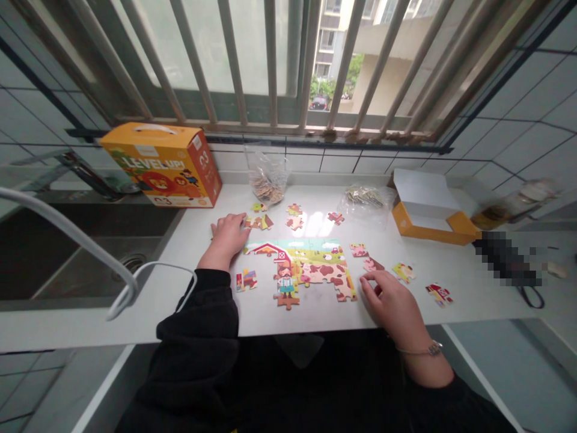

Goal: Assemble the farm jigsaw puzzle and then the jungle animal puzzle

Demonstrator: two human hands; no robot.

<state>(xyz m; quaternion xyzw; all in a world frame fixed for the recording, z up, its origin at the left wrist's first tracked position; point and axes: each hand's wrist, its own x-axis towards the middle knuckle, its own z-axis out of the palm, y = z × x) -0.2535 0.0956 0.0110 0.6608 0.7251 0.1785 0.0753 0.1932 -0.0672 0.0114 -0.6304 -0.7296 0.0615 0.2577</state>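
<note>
A partly joined jigsaw puzzle [315, 273] lies on the white counter, showing a red barn, a farm figure and a brown-spotted cow. There are gaps in its left part and below the cow. My left hand [228, 237] rests beyond the upper left corner, fingers stretched toward loose puzzle pieces [260, 222] and touching or nearly touching them. To the right of the puzzle, my right hand [394, 304] rests on the counter with loosely bent fingers and a gap at the thumb. Just beyond its fingertips is a pink-and-brown puzzle piece [373, 264]. No piece shows in either hand.
Other loose pieces, such as a red barn piece [439, 294], lie around the puzzle. Behind stand an orange box [160, 165], two plastic bags of pieces [267, 180] and an open yellow box [435, 225]. A sink [90, 252] and white cable [90, 231] are at left.
</note>
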